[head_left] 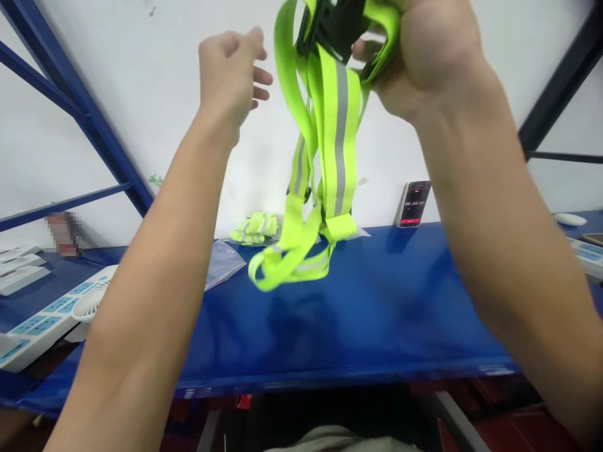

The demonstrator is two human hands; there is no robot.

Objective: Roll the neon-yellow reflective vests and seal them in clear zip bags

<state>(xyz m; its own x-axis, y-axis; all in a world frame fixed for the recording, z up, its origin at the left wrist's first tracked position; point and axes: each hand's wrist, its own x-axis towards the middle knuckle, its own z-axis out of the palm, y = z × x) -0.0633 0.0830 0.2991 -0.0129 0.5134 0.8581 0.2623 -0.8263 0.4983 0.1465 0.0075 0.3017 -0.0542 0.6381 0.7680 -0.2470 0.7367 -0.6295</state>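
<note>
Neon-yellow reflective straps (342, 125) hang in midair over the blue tabletop (391, 301). Leftmost, the left hand (230, 75) is raised just beside them, its fingers (262, 76) half curled and slightly parted, gripping nothing. Next the straps themselves dangle, with a black plastic piece (342, 28) near their top. Rightmost, the right hand (426, 56) is closed around their bunched upper part.

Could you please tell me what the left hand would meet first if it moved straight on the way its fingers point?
Most likely the bright yellow-green fabric straps with grey stripes, held by the right hand. Depth is unclear, though, so the left hand might pass behind them.
</note>
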